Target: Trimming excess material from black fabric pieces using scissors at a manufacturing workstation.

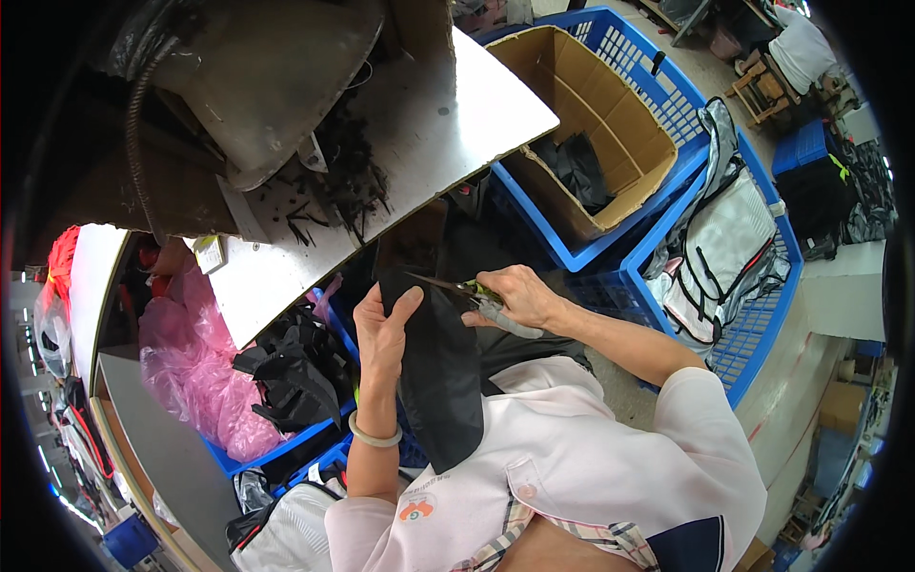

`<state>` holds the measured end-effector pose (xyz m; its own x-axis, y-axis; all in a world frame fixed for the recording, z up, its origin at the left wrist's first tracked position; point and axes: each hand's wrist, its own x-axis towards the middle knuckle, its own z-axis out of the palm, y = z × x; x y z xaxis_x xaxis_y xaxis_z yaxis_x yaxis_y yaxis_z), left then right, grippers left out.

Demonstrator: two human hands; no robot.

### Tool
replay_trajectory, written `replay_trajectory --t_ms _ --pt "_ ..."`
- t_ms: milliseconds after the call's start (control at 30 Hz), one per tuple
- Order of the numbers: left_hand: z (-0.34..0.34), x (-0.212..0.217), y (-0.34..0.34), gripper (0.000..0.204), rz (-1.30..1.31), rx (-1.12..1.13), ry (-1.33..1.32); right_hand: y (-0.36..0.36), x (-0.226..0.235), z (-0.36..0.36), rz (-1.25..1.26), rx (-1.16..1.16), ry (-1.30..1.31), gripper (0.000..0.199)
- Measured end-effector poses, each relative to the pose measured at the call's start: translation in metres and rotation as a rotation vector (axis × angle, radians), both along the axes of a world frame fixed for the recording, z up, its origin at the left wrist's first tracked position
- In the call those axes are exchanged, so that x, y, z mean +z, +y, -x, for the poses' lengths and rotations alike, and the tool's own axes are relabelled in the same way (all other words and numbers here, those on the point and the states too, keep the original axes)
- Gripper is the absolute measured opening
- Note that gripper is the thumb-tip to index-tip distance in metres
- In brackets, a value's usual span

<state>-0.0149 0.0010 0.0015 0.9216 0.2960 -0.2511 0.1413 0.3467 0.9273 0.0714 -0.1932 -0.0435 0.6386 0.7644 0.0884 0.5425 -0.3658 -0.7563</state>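
Black fabric piece (440, 372) hangs in front of the person's chest, held up over the lap between the two hands and just below the edge of the bench (448, 124). The left hand (384, 329) grips its upper left edge, thumb on the near face and fingers wrapped behind, so the hand is pinched shut on the cloth; a pale bangle (374, 438) sits on that wrist. The right hand (519, 297) is closed around a pair of small scissors (456, 285) with a green and grey handle, the thin blades pointing left and meeting the top edge of the fabric.

Just beyond the hands, the grey bench top carries a scatter of dark thread and fabric trimmings (338, 191), and a large dull metal machine housing (257, 76) stands over it at the far left. To the person's left, a blue crate (286, 448) holds more black pieces (295, 367), with a pink plastic bag (195, 367) beside it. To the right, another blue crate (629, 57) holds an open cardboard box (591, 114) with dark pieces at its bottom, and a nearer blue crate (753, 334) holds white and black bags (724, 248).
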Motion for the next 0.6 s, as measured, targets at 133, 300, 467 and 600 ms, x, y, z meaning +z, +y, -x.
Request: replay_trajectory --t_ms 133,300,467,600 --pt "0.0 -0.001 0.0 0.012 0.003 -0.049 0.031 0.007 -0.002 -0.002 -0.12 -0.013 -0.053 0.054" --pt "-0.002 0.0 0.005 0.012 -0.004 -0.057 0.015 0.008 0.004 -0.006 0.067 0.047 0.101 0.052" --pt "-0.007 0.005 0.008 0.012 -0.025 -0.078 -0.003 0.013 0.002 -0.003 -0.007 0.0 0.087 0.054" --pt "-0.01 0.004 0.009 0.012 -0.063 -0.123 0.012 0.021 0.006 -0.01 -0.102 -0.007 -0.025 0.052"
